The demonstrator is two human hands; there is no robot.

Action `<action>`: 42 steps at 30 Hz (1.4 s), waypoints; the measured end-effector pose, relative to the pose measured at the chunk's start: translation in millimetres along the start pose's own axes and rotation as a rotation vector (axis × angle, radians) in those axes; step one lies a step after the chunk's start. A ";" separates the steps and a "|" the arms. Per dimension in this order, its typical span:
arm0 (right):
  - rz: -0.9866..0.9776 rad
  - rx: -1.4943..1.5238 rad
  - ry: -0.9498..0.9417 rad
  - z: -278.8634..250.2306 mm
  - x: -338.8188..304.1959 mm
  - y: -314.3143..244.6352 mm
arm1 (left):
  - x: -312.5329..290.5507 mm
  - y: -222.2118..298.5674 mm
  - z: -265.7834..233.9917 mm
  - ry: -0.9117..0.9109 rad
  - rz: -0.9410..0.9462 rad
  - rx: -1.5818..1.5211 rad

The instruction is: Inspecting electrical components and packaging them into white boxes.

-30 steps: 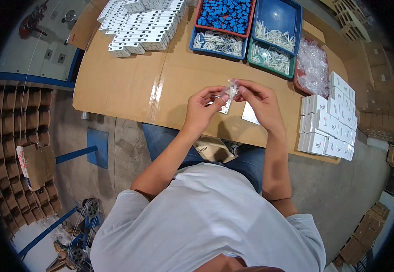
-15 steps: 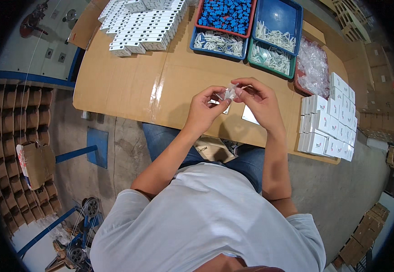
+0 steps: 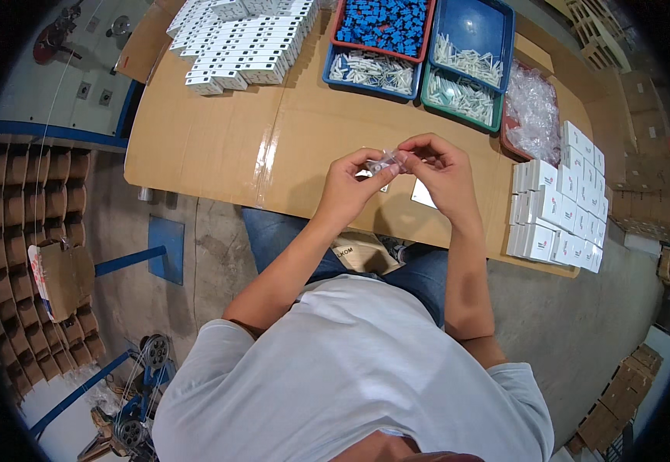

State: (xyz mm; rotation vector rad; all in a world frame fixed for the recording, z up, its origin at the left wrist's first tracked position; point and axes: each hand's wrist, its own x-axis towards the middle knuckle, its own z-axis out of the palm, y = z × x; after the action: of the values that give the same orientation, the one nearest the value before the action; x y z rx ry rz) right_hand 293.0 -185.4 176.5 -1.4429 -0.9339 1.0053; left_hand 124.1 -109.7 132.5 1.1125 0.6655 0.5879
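Above the near part of the cardboard-covered table (image 3: 304,169), a small clear plastic bag (image 3: 383,162) is pinched between my two hands. My left hand (image 3: 345,189) is closed on the bag's left side, thumb against fingers. My right hand (image 3: 448,179) grips its right edge with thumb and fingertips. Whether anything sits inside the bag is too small to make out. Beneath my right hand lies a flat white piece (image 3: 423,195), partly covered by the hand. Another small white piece (image 3: 386,187) shows beside my left thumb.
White boxes (image 3: 246,58) are stacked at the far left, more white boxes (image 3: 558,208) at the right. Trays stand at the back: a red one of blue parts (image 3: 381,27), blue and green ones with white parts (image 3: 458,100), a red one of clear bags (image 3: 531,112).
My right hand has shifted slightly, and its fingers have come down closer to the bag. The bag looks lower and more spread between my fingers. My left hand stays nearly in place.
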 end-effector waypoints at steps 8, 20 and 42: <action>-0.013 0.014 0.029 -2.0 0.5 -1.3 | 0.7 4.0 -1.2 -0.045 0.033 0.035; -0.043 -0.002 0.051 -6.5 0.9 -0.6 | -1.2 12.5 -4.7 -0.091 -0.040 -0.063; -0.138 -0.208 -0.163 -8.5 -7.4 -9.9 | -4.6 -0.8 1.2 0.049 0.022 -0.073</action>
State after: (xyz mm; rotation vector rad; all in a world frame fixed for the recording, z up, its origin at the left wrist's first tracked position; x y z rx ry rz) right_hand 298.4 -194.1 187.4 -1.4596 -1.2712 0.9554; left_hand 122.0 -113.9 133.0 1.0410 0.6693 0.6554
